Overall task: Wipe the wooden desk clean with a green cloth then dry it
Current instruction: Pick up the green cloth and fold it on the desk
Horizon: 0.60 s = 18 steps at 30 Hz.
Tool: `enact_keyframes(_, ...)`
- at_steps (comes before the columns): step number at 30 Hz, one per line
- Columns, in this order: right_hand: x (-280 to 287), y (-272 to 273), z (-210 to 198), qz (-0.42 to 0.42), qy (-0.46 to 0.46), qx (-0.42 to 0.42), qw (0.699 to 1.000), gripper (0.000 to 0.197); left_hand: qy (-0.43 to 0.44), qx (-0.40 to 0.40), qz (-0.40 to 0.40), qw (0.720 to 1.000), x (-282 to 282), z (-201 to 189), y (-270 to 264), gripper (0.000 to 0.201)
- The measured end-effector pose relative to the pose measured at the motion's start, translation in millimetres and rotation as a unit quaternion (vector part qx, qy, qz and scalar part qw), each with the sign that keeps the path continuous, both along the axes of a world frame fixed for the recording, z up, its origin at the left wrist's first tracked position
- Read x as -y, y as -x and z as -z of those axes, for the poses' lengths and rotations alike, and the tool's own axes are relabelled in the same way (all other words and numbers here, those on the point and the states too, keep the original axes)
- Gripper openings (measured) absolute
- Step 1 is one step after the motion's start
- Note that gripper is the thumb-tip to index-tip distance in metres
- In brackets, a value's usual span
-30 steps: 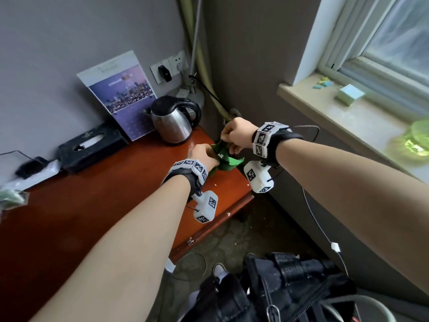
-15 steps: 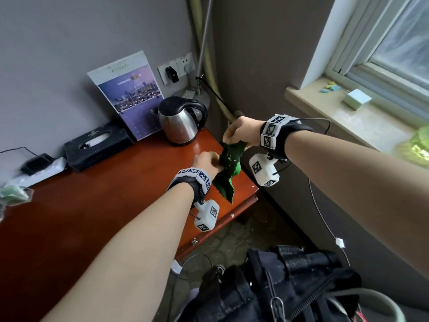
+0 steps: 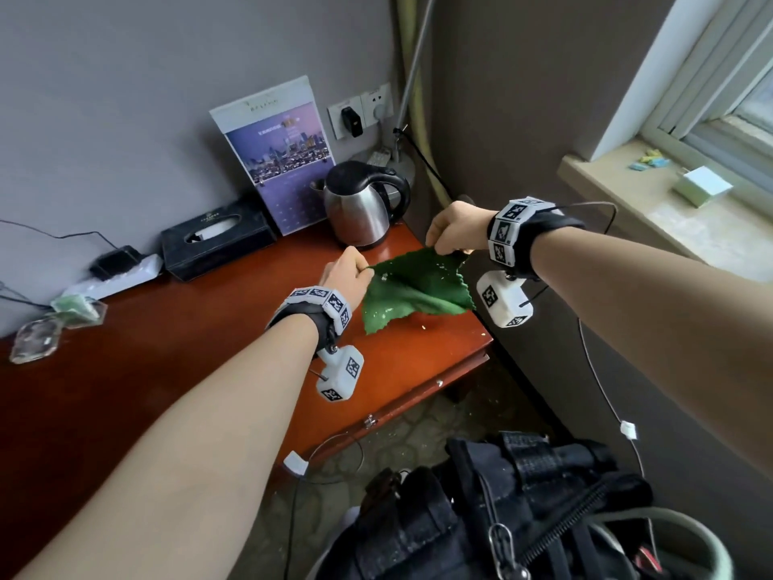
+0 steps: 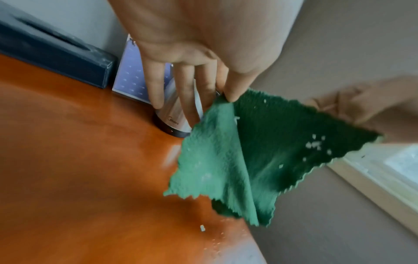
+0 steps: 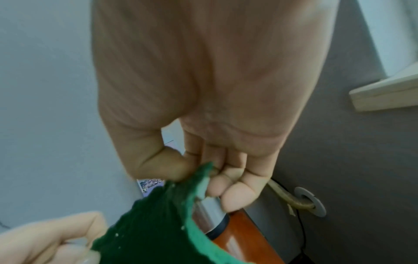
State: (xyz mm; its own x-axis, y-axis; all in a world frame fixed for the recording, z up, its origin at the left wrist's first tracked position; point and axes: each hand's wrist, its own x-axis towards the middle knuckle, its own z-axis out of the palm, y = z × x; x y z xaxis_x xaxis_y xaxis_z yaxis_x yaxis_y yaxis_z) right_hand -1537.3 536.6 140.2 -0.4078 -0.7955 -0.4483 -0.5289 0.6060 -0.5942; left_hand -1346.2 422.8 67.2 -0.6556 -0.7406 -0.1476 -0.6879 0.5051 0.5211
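Both grips pinch the green cloth (image 3: 414, 288) spread above the desk's (image 3: 125, 370) right corner, crumbs clinging; next you lay it flat and wipe.

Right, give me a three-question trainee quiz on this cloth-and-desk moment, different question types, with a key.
1. True or false: the green cloth lies flat on the wooden desk.
2. Which hands pinch the cloth? A) left hand only B) right hand only C) both
3. Fill in: white specks cling to the cloth and lie on the desk near its ___ corner.

Key:
1. False; it hangs spread between the hands above the desk.
2. C
3. Right front, below the cloth; the kettle stands behind.
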Motion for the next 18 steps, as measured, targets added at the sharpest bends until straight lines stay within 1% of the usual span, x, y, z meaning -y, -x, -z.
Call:
enact_keyframes(2, 13, -5, -5, 0.010, 0.011, -0.046, 0.999, 0.023, 0.008, -0.007, -0.021, 1.000, -1, 0, -9, 0.010)
enact_keyframes(5, 31, -13, -9, 0.031, 0.017, -0.079, 0.996, 0.027, 0.011, -0.017, -0.040, 0.999, 3, 1, -23, 0.010)
enact_keyframes(7, 43, -22, -9, 0.040, 0.025, -0.097, 0.994, 0.028, 0.006, -0.010, -0.032, 0.999, 8, 0, -31, 0.013)
enact_keyframes(8, 49, -26, -8, 0.046, 0.028, -0.103, 0.993, 0.029, 0.004, -0.003, -0.015, 1.000, 11, -1, -35, 0.016)
enact_keyframes(10, 58, -33, -5, 0.053, 0.028, -0.103, 0.993, 0.027, 0.005, 0.019, 0.028, 0.999, 15, -2, -42, 0.020)
enact_keyframes(12, 65, -39, -4, 0.047, 0.021, -0.091, 0.995, 0.024, 0.002, 0.033, 0.045, 0.998, 18, 1, -49, 0.021)
enact_keyframes(16, 75, -51, 0, 0.032, 0.014, -0.091, 0.995, 0.010, -0.032, 0.031, 0.034, 0.998, 16, 10, -58, 0.018)
enact_keyframes(18, 79, -57, -2, 0.017, 0.013, -0.097, 0.995, 0.012, -0.060, 0.035, 0.018, 0.997, 13, 15, -60, 0.019)
